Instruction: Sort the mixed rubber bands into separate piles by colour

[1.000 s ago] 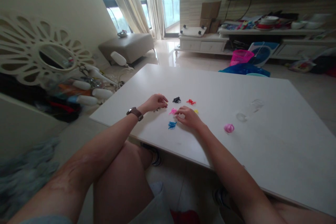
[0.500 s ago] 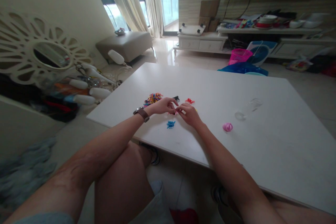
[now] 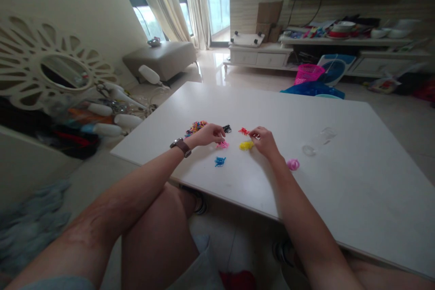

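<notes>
Coloured bands [image 3: 196, 127] lie in small piles near the middle of a white table [image 3: 343, 190], the leftmost pile a mixed tangle of many colours. Farther left, beyond the table, I see a mirror [image 3: 64, 71] in a petal-shaped frame, and behind the table a low bench [image 3: 159, 60] by the curtains [image 3: 197, 7].

The left arm, a watch [image 3: 181, 147] at its wrist, reaches in just beside the tangle and partly covers it from me. The left hand [image 3: 213, 134] hangs over the edge of the pink pile [image 3: 223, 145], its fingers bent down towards the thumb, drawn in rather than spread; I cannot tell whether a band is pinched there. Nearer the person sits the blue pile [image 3: 220, 161], and beyond the left fingertips the black pile [image 3: 227, 129].

Rightward come the red pile [image 3: 243, 131] and, nearer the person, the yellow pile [image 3: 246, 145]. The right hand [image 3: 263, 139] is beside both, thumb and fingers brought narrowly together at the tips; from here I cannot tell whether they hold anything. Right of that forearm sits a pink rounded object [image 3: 293, 164], and farther right a clear container [image 3: 319, 141].
</notes>
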Demonstrator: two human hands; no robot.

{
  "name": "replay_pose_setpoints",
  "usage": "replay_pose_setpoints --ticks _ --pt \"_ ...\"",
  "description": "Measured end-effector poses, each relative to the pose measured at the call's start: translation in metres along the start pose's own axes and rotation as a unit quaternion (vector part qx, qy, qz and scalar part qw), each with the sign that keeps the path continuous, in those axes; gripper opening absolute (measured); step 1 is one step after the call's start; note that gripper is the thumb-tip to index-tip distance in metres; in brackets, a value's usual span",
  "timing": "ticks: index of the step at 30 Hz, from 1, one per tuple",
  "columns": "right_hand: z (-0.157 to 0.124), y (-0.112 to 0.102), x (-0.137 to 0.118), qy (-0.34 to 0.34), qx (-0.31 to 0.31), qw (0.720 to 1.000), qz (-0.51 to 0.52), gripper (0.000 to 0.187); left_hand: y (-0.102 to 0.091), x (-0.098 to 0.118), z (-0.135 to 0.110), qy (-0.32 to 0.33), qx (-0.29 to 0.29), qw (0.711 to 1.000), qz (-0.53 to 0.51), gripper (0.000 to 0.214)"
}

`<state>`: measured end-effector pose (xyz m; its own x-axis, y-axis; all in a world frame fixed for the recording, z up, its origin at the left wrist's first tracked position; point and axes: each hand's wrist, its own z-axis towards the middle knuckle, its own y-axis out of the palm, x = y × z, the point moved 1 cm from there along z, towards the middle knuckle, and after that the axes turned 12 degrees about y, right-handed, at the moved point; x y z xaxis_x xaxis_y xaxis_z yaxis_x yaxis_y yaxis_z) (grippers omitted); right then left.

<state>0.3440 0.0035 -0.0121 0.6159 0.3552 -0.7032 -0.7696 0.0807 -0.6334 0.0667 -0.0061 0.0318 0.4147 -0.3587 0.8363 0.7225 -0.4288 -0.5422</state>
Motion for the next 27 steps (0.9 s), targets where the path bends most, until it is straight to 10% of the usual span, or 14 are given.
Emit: replay_pose_setpoints --ticks 27 --pt "-0.010 0.014 -0.019 -0.064 -0.050 0.997 0.000 0.005 -0.002 -0.010 0.002 -0.006 0.100 0.992 -0.072 0.016"
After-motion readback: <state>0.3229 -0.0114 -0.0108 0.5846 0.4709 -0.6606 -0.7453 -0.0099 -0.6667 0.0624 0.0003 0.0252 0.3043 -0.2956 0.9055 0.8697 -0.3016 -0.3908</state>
